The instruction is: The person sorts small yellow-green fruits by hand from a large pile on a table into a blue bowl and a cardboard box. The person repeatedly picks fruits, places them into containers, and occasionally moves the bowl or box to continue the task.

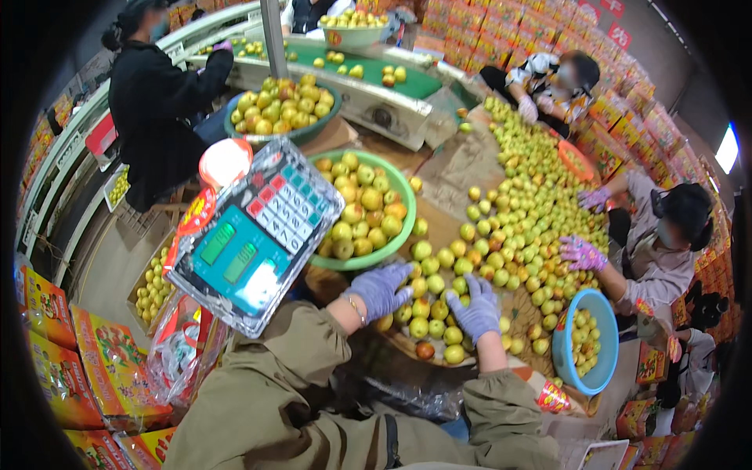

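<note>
My left hand (380, 291), in a lavender glove, reaches over the table's near edge with its fingers extended at the side of a loose pile of green-and-russet jujubes (436, 282). Opposite it, my right hand (477, 308) wears the same kind of glove and rests palm down on the pile, fingers spread. Several fruits lie between the two hands, and neither hand shows a fruit in its grasp. Just beyond my left hand stands a light green basin (405, 226) heaped with jujubes. A digital weighing scale (305, 267) with keypad and lit display is left of it.
A blue basin (611, 352) with jujubes tilts at the right edge. Farther off are a dark green basin (235, 126) and a green conveyor belt (411, 85). Gloved co-workers (664, 235) sit along the right side. Printed cartons (111, 364) stand at left beside a plastic bag (182, 352).
</note>
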